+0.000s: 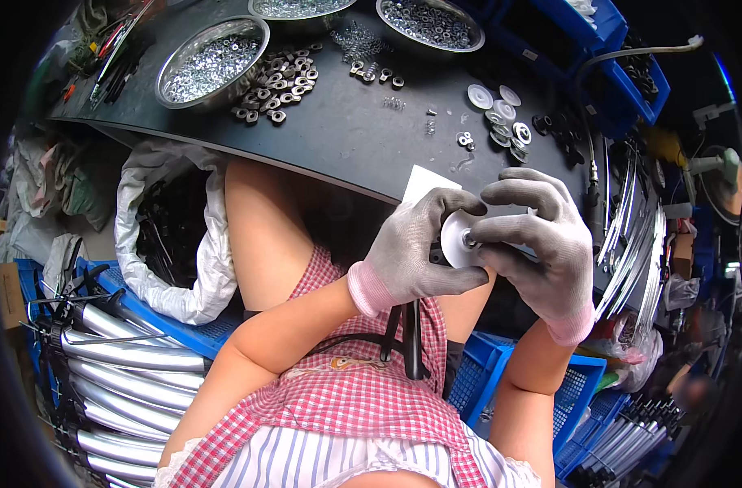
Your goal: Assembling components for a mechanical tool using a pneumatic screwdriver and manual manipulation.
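Both my hands wear grey-coated gloves with pink cuffs and meet just past the table's near edge. My left hand (424, 248) grips a round white plastic disc (454, 244) between thumb and fingers. At the disc's centre sits a small shiny metal piece (469, 237), pinched by the fingertips of my right hand (541, 240); its exact kind is too small to tell. Below my left hand hang black tube-like bars (412, 342), their upper ends hidden behind the glove. A white flat piece (426, 183) shows behind my left fingers.
On the dark table (338, 138) stand metal bowls of small hardware (212, 65), with metal clips (277, 85), springs (393, 103) and translucent discs (501, 114) lying loose. Blue bins (631, 73) line the right. A white sack (212, 268) and silver tubes (135, 366) are at left.
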`<state>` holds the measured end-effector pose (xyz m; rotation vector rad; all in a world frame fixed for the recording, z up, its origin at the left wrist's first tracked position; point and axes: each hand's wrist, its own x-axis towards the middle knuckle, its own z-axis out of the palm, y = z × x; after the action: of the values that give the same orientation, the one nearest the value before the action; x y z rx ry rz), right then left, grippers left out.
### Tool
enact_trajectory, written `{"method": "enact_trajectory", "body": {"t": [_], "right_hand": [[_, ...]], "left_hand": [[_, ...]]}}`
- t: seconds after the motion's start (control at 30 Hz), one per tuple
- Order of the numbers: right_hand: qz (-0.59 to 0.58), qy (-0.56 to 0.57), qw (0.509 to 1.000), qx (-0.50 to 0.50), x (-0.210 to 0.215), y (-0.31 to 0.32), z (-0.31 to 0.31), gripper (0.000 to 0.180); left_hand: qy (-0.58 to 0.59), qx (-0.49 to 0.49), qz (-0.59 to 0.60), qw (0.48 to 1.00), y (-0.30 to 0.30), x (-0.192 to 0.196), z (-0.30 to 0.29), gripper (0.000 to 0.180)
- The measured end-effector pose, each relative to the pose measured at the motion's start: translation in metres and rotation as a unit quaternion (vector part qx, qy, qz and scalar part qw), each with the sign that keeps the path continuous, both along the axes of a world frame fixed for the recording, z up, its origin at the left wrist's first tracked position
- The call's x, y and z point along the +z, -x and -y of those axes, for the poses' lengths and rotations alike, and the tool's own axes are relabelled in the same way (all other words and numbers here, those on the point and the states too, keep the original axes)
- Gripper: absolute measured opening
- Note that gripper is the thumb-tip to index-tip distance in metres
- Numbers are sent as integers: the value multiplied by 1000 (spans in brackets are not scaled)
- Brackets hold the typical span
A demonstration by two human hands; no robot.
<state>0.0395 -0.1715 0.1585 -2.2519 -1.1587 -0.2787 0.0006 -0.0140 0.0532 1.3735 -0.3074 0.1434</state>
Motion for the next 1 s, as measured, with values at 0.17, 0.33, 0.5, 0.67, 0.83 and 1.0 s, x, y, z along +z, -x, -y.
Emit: {"method": "enact_trajectory", "body": {"t": [0.17, 0.33, 0.5, 0.67, 0.83, 1.0], "right_hand": [[27, -9, 999, 24, -10, 0, 4, 24], [-37, -66, 997, -7, -35, 15, 12, 24], [-167, -191, 967, -37, -47, 25, 10, 24], [-217, -322, 919, -72, -45, 26, 5, 24], [16, -106, 994, -2, -53, 12, 17, 55], [45, -108, 993, 2, -56, 17, 5, 43]], "left_hand": [[22, 3, -9, 1000, 2, -3, 0, 64], [-16, -13, -9, 1000, 4, -1, -4, 66], [-22, -25, -66, 997, 4, 4, -3, 72], [11, -14, -34, 999, 0, 0, -1, 67], [6, -36, -34, 999, 1, 4, -6, 68], [73, -60, -89, 992, 4, 3, -9, 80]]}}
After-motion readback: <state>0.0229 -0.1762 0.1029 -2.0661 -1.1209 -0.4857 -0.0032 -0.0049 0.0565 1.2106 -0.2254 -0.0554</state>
